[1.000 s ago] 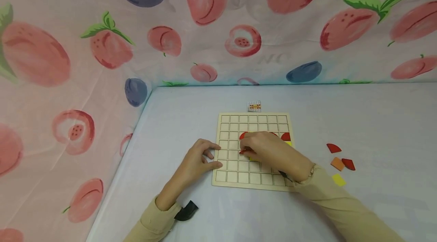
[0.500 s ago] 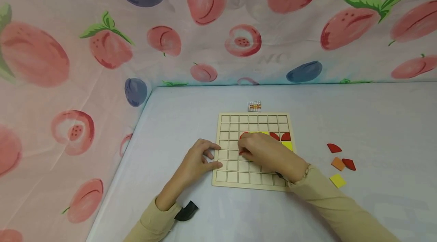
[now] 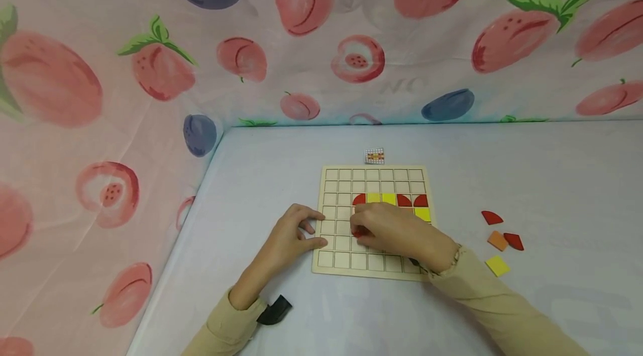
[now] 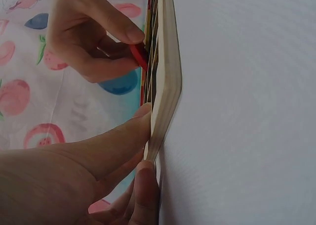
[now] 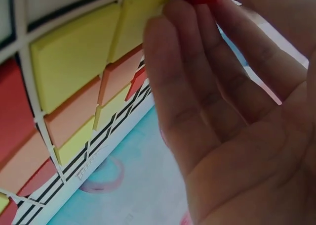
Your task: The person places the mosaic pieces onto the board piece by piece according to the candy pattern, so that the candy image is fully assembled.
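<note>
My right hand (image 3: 392,227) is over the wooden grid board (image 3: 335,260). Its thumb and fingers pinch a red piece (image 3: 358,231), also visible in the left wrist view as a thin red piece (image 4: 139,55) tilted at the board's surface. Part of that piece is hidden by the fingers. My left hand (image 3: 288,237) rests thumb and fingertips on the board's left edge. Beyond the right hand, a red quarter-circle tile (image 3: 359,200), two yellow square tiles (image 3: 389,198) and more red tiles (image 3: 420,201) lie in the cells. In the right wrist view, orange tiles (image 5: 74,106) show between yellow ones.
A small printed grid pattern card (image 3: 374,156) lies behind the board. To its right on the white table are two loose red quarter-circle pieces (image 3: 491,217), an orange square (image 3: 498,241) and a yellow square (image 3: 497,266). A fruit-print cloth (image 3: 301,66) hangs behind and at the left.
My right hand has shifted slightly toward me, still pinching the red piece, uncovering the row of red and yellow tiles behind it. The left hand stays at the board's edge.
</note>
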{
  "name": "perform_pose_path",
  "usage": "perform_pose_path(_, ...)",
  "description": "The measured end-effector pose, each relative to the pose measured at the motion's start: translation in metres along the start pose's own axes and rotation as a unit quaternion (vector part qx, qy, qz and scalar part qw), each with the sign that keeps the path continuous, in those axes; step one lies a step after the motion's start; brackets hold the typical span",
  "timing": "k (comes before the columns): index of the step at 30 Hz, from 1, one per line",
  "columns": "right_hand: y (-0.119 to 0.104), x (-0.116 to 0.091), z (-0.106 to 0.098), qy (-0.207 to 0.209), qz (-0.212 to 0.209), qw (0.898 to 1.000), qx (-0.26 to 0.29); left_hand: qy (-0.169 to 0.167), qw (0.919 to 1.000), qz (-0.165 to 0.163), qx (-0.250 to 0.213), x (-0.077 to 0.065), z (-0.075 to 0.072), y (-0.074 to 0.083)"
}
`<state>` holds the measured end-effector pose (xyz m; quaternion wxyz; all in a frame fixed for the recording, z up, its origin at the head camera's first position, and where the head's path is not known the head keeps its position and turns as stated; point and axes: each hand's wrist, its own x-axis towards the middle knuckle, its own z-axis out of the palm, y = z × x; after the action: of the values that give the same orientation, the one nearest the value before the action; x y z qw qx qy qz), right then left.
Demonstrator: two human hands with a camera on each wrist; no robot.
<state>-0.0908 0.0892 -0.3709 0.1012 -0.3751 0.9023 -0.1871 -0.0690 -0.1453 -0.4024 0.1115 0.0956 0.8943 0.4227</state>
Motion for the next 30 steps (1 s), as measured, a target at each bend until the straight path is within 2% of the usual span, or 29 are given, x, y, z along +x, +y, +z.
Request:
perform_pose_path(13,0.0032,0.0010,0.0007,0.010,0.014,1.000,-0.010,0.000,1.0000,0.004,0.000,-0.0004,-0.0003,-0.0010)
perform_pose_path(21,0.0039,0.0003,0.0002,0.000,0.028,1.000,-0.013,-0.003,1.0000,0.004,0.001,-0.0003,-0.0004,0.0003)
perform_pose_path(30,0.0053,0.0021,-0.0003,0.008,0.017,1.000,-0.014,-0.002,1.0000,0.005,0.000,-0.0005,-0.0008,0.0010)
